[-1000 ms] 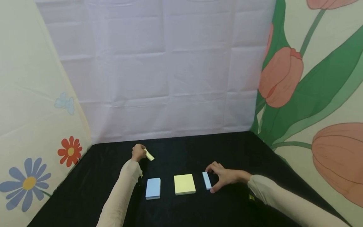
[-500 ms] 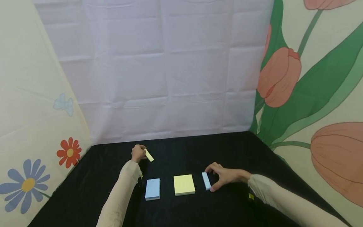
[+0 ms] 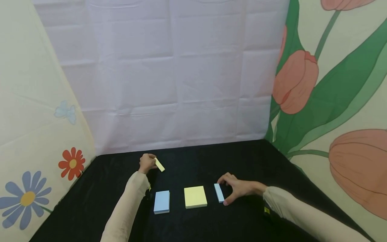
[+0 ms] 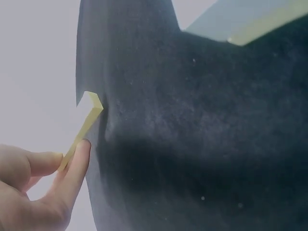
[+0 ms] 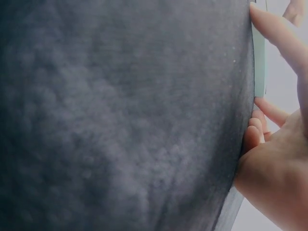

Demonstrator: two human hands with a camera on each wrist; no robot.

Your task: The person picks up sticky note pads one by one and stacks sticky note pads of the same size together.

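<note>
At the far left of the black table, my left hand [image 3: 147, 162] pinches one end of a narrow pale yellow sticky-note pad [image 3: 159, 164]. The left wrist view shows that pad [image 4: 89, 113] between thumb and finger, its free end tilted up. On the right, my right hand [image 3: 237, 189] spans a narrow light blue sticky-note pad [image 3: 219, 193], thumb at the near end and a finger at the far end. Beside it lies a square yellow sticky-note pad [image 3: 195, 197], and left of that a blue rectangular sticky-note pad [image 3: 161, 201].
A black cloth [image 3: 193, 225] covers the table. Behind it hangs a creased white sheet [image 3: 169, 84]. Flower-printed cloths stand at the left [image 3: 27, 127] and right [image 3: 347, 111] sides.
Both hands keep their holds on the narrow pads and stay nearly in place. The head view shifts very slightly; the two larger pads lie as before.
</note>
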